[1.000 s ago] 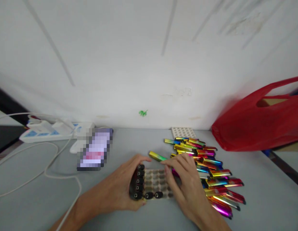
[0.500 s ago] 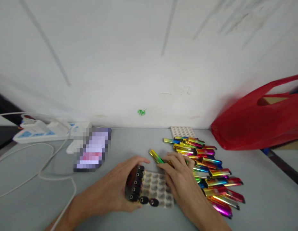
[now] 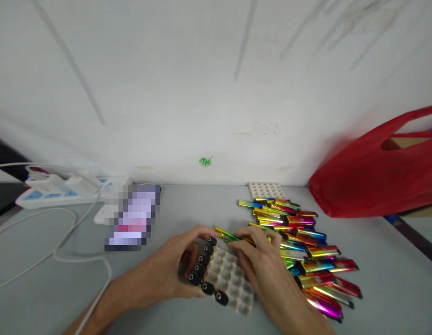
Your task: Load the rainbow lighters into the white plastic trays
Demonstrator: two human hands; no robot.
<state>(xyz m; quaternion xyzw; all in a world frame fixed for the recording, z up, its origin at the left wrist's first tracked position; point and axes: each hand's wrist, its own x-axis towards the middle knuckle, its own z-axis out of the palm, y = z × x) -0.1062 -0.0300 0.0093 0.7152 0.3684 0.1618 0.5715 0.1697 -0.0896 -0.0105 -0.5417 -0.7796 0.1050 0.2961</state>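
A pale tray (image 3: 233,275) with rows of round pockets sits between my hands, slightly turned. Black-ended lighters (image 3: 201,258) stand in its left column and along part of the near row. My left hand (image 3: 170,267) curls around the tray's left side and those upright lighters. In the fingers of my right hand (image 3: 261,251) is a shiny yellow-green lighter (image 3: 225,233), its far end close to my left fingertips; whether they touch it I cannot tell. The right hand also rests against the tray's right edge. Many loose metallic lighters (image 3: 315,265) lie heaped beside it.
A second pocketed tray (image 3: 267,190) lies by the wall, behind the heap. At the right stands a red bag (image 3: 372,179). A phone (image 3: 134,218), a white power strip (image 3: 55,193) and loose white cables (image 3: 97,257) occupy the left side.
The tray has turned a little, its near right corner coming towards me. The lighter in my right hand has swung flatter, its end now nearer my left fingertips.
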